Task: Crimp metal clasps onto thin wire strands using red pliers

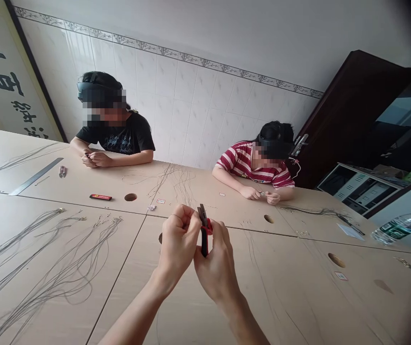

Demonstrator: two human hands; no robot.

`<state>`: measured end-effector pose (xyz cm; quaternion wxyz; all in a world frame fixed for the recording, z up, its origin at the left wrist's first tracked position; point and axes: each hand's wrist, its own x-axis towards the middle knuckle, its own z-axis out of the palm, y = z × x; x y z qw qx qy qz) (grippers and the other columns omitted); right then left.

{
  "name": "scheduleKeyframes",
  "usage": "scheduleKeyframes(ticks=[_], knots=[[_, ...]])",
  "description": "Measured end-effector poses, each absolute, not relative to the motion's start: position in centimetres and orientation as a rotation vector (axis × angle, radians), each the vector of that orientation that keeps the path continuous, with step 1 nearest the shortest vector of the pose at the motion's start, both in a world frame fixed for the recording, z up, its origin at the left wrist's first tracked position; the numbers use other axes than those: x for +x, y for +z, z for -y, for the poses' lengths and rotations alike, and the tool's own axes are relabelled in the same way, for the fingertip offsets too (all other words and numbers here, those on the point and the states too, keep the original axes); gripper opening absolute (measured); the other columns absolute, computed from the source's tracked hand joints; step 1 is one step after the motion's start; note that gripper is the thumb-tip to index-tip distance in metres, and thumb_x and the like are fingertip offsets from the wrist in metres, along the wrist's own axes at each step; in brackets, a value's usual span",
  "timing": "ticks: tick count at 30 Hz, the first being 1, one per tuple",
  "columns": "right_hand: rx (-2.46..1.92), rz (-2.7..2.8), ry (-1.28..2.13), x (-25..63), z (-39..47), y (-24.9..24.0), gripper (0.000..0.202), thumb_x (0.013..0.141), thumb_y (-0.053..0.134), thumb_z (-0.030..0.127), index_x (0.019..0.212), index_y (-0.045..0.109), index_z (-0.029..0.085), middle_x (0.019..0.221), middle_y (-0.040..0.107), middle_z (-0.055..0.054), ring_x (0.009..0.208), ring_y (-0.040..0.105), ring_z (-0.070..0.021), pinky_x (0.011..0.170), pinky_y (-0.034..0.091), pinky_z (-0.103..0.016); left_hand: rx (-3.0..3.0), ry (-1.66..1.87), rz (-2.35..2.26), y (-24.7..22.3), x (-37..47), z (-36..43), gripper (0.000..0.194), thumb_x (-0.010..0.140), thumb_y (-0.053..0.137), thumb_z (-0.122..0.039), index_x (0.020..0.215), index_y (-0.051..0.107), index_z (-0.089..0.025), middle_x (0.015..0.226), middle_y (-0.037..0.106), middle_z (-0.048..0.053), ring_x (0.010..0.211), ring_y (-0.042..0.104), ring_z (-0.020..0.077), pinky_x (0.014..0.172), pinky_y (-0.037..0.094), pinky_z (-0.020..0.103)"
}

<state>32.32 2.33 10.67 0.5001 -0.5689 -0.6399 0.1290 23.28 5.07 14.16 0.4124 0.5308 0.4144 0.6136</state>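
Red-and-black pliers (204, 239) stand with their jaws pointing up, held in my right hand (218, 261), whose fingers wrap round the handles. Just left of the jaws, my left hand (179, 237) is closed in a pinch, its fingertips close beside the tool. Whatever the left fingers hold is too small to make out. Both hands are raised over the wooden table (130, 292). Bundles of thin dark cords (65, 268) lie on the table to the left of my hands.
Two people sit across the table. A red-and-black box (101, 197), a metal ruler (36, 176) and small pliers (62, 171) lie at the left. A plastic bottle (401, 226) lies tilted at the right. Round holes (131, 197) pierce the tabletop.
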Motion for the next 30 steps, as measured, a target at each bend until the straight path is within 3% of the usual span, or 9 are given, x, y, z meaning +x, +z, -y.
scheduleKeyframes(ticks=[8, 17, 25, 30], knots=[[-1.399, 1.552, 0.221, 32.6, -2.6, 10.7, 0.038, 0.065, 0.046, -0.002, 0.094, 0.051, 0.022, 0.085, 0.055, -0.001, 0.081, 0.054, -0.0195, 0.070, 0.048, -0.032, 1.369, 1.532, -1.102, 13.7, 23.3, -5.4, 0.018, 0.084, 0.054, -0.025, 0.068, 0.050, -0.019, 0.058, 0.056, -0.004, 0.052, 0.050, 0.0088, 0.048, 0.041, 0.017], [-1.412, 1.553, 0.288, 33.1, -2.8, 10.6, 0.027, 0.068, 0.043, 0.001, 0.083, 0.049, 0.022, 0.071, 0.053, 0.002, 0.065, 0.050, -0.0160, 0.059, 0.041, -0.026, 1.430, 1.515, -1.159, 13.3, 23.3, -5.8, 0.020, 0.083, 0.054, -0.028, 0.066, 0.049, -0.019, 0.054, 0.044, -0.006, 0.048, 0.034, 0.0076, 0.045, 0.031, 0.018], [-1.358, 1.528, 0.355, 33.9, -2.4, 11.1, 0.032, 0.072, 0.043, 0.005, 0.096, 0.055, 0.022, 0.083, 0.062, 0.001, 0.073, 0.057, -0.0159, 0.066, 0.047, -0.027, 1.609, 1.302, -1.193, 14.1, 22.4, -5.5, 0.027, 0.088, 0.045, -0.030, 0.064, 0.051, -0.018, 0.053, 0.028, -0.007, 0.049, 0.025, 0.0087, 0.046, 0.024, 0.021], [-1.384, 1.527, 0.342, 34.3, -2.2, 11.2, 0.023, 0.070, 0.044, 0.008, 0.087, 0.053, 0.021, 0.074, 0.057, 0.001, 0.066, 0.053, -0.0155, 0.057, 0.041, -0.025, 1.641, 1.104, -1.100, 14.4, 22.2, -5.4, 0.037, 0.087, 0.048, -0.035, 0.058, 0.030, -0.021, 0.055, 0.019, -0.007, 0.050, 0.017, 0.0084, 0.044, 0.016, 0.022]])
